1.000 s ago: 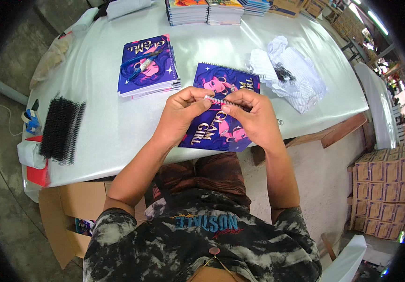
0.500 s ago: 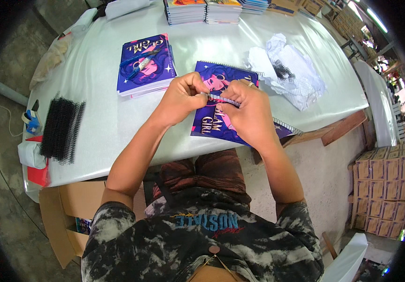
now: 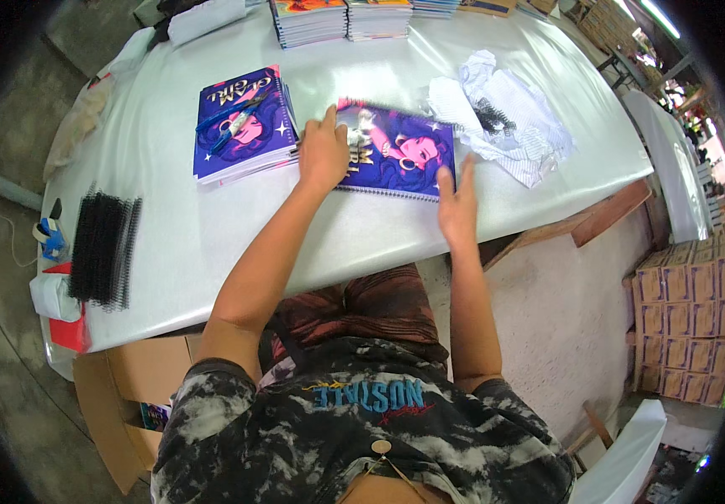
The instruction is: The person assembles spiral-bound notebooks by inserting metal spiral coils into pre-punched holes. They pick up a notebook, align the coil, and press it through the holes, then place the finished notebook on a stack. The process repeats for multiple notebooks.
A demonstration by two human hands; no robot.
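Observation:
A purple spiral notebook (image 3: 408, 155) with a cartoon figure on its cover lies turned crosswise on the table, one coil edge toward me. At its left end, my left hand (image 3: 324, 153) is closed on the edge, and the fingers are partly blurred. My right hand (image 3: 456, 208) is by the opposite end, thumb over the cover's corner and fingers stretched out past the edge. Just left of my left hand stands a stack of matching notebooks (image 3: 240, 126). Blue-handled pliers (image 3: 232, 118) rest on top of that stack.
Black plastic coils (image 3: 103, 252) lie at the table's left, beside a blue tape dispenser (image 3: 51, 239). Crumpled striped paper (image 3: 526, 139) with loose black coil pieces (image 3: 493, 118) sits at the right. More notebook stacks (image 3: 310, 29) stand at the far edge. Cartons (image 3: 686, 319) are piled at the right.
My hands have moved apart from a pinch over the coil to the notebook's two ends. The notebook has been turned and now lies crosswise, its cover figure facing another way.

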